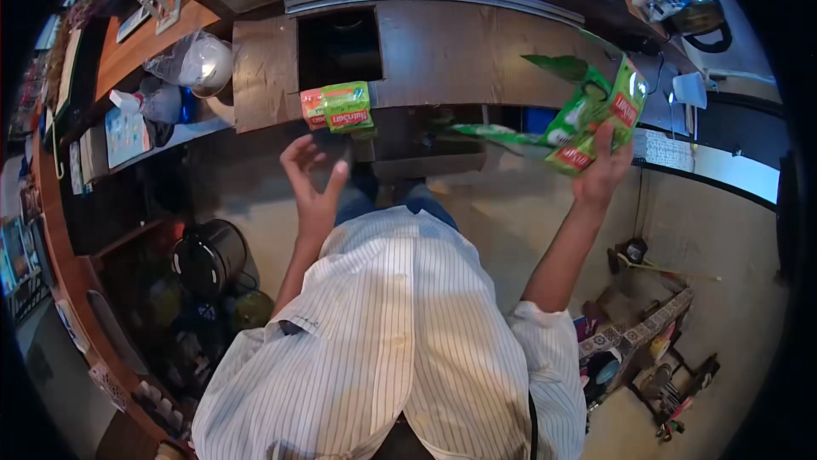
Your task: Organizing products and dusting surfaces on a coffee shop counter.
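My right hand (602, 163), raised at the right, grips a bunch of green NutriSari sachets (577, 118). The sachets fan out in several directions, and one long piece trails left, blurred at its end. On the left, my left hand (314, 173) holds nothing, its fingers curved and apart. Just beyond its fingertips, a small stack of green and orange sachets (337, 107) sits at the front edge of the brown wooden counter (440, 51). Right behind that stack is a dark rectangular opening (338, 45) in the counter.
A white rounded container in clear plastic (207, 64) stands left of the counter, near a spray bottle (156, 102). A metal kettle (696, 10) is at the far right. A black cylindrical appliance (210, 256) rests low on the left. A small rack (638, 332) stands at the lower right.
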Demonstrator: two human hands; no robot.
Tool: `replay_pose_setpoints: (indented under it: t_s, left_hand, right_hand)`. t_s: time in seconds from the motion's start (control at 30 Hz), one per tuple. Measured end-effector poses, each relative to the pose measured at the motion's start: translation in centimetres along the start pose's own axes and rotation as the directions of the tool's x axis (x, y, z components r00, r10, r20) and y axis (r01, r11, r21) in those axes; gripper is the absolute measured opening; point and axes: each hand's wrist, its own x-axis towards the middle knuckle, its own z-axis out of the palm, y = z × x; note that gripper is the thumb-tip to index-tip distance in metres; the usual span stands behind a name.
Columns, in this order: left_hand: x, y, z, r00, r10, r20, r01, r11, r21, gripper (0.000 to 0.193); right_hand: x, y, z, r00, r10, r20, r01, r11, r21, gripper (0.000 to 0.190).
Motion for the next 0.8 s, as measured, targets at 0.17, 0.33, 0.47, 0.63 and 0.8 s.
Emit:
replay_pose_setpoints:
  t_s: [0.17,0.33,0.47,0.63,0.8]
  left_hand:
    - [2.3,9.1,4.0,0.643,0.243,0.726,-0.171,0.970,-0.173,0.076]
    - [-0.6,8.7,6.4,0.536,0.212,0.817,-0.236,0.967,-0.096,0.063]
    - [-1.7,6.8,3.3,0.541,0.276,0.795,-0.247,0.955,-0.163,0.037]
    - [-6.0,7.0,-1.1,0.878,0.146,0.455,-0.107,0.988,-0.110,0.033]
    - [-13.8,5.2,-6.5,0.994,0.022,-0.109,-0.047,0.971,-0.233,0.043]
  right_hand:
    - [-6.9,-2.5,4.2,0.999,0.031,0.005,-0.030,0.982,-0.184,0.038]
    - [-10.8,-4.9,9.0,0.981,-0.061,0.183,0.114,0.947,-0.299,0.036]
    - [-10.9,-3.7,9.1,0.952,0.197,0.234,-0.139,0.960,-0.243,0.039]
    - [-8.8,-2.9,12.4,0.903,0.397,0.161,-0.371,0.913,-0.168,0.045]
    - [-4.9,-2.2,16.9,0.813,0.365,0.455,-0.401,0.916,-0.017,0.044]
